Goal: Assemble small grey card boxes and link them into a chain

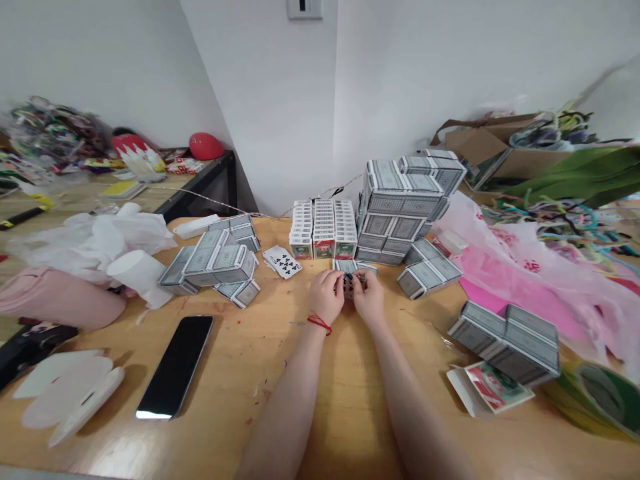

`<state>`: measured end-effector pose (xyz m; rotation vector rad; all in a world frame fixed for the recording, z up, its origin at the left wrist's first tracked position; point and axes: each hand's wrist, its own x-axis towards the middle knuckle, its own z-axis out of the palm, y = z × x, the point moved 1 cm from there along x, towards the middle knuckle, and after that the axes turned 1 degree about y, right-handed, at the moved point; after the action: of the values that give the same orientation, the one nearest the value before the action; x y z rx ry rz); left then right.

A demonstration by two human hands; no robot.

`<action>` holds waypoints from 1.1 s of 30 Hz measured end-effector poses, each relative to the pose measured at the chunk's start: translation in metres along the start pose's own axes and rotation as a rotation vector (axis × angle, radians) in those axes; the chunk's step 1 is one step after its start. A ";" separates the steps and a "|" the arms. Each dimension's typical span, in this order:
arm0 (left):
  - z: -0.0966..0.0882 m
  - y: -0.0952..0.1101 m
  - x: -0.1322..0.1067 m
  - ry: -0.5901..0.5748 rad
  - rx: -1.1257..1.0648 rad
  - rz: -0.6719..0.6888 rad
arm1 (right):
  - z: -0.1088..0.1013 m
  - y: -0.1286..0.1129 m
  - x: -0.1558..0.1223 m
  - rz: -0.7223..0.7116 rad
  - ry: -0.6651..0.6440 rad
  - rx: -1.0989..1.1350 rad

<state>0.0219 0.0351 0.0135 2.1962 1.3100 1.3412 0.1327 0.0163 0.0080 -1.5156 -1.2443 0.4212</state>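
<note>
My left hand (327, 293), with a red string on its wrist, and my right hand (367, 295) meet at the middle of the table. Their closed fingers pinch a small stack of playing cards (349, 287) from both sides; most of it is hidden by the fingers. Just behind them lies a grey patterned card box (355, 265). Loose playing cards (286, 263) rest face up to the left. Farther back, rows of upright card boxes (324, 230) stand beside a tall pile of grey card boxes (395, 207).
More grey boxes lie at left (215, 260) and right (507, 340). An opened card box (493, 387) and a roll of tape (600, 397) sit at the right front. A phone (175, 367), a pink cylinder (63, 298) and a white roll (140, 275) occupy the left side.
</note>
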 end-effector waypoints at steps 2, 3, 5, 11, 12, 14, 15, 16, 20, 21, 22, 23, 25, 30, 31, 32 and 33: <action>0.002 -0.001 0.000 0.010 -0.008 0.011 | 0.000 -0.001 0.000 -0.018 0.007 0.008; 0.003 -0.001 -0.001 0.016 -0.014 0.013 | -0.001 -0.001 0.000 -0.028 0.009 0.013; 0.004 -0.001 -0.001 0.025 -0.027 0.012 | -0.001 -0.001 0.000 -0.044 0.010 0.023; 0.003 -0.004 -0.002 0.027 -0.035 -0.018 | 0.001 0.005 0.001 -0.038 -0.017 0.048; 0.003 -0.004 -0.001 0.025 -0.036 -0.023 | 0.001 0.006 0.001 -0.036 -0.020 0.051; 0.002 -0.004 0.000 0.020 -0.048 -0.021 | 0.001 0.006 0.001 -0.036 -0.018 0.050; 0.001 -0.004 0.000 0.021 -0.057 -0.018 | 0.001 0.006 0.001 -0.036 -0.017 0.048; 0.000 -0.004 0.001 0.022 -0.063 -0.017 | 0.001 0.005 0.001 -0.033 -0.015 0.046; -0.001 -0.002 0.001 0.021 -0.069 -0.034 | 0.000 -0.001 0.000 -0.020 -0.016 0.049; 0.000 -0.002 0.001 0.022 -0.067 -0.038 | 0.000 -0.002 0.000 -0.016 -0.017 0.057; 0.000 -0.001 0.001 0.026 -0.065 -0.041 | 0.000 -0.003 0.000 -0.011 -0.018 0.065; 0.000 0.000 0.000 0.034 -0.062 -0.045 | 0.001 -0.003 0.000 -0.007 -0.019 0.069; 0.001 0.001 0.000 0.046 -0.056 -0.054 | 0.001 -0.003 -0.001 -0.001 -0.014 0.064; 0.002 0.003 0.000 0.036 -0.060 -0.057 | 0.002 0.001 -0.002 0.001 -0.012 0.038; 0.002 0.003 0.000 0.033 -0.064 -0.057 | 0.002 0.001 -0.001 0.004 -0.012 0.032; 0.002 0.003 0.000 0.031 -0.067 -0.058 | 0.002 0.001 -0.001 0.005 -0.010 0.023; 0.003 0.003 -0.001 0.028 -0.070 -0.061 | 0.002 0.002 -0.001 0.003 -0.008 0.013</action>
<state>0.0257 0.0336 0.0135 2.0823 1.3086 1.3787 0.1318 0.0168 0.0057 -1.5065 -1.2439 0.4365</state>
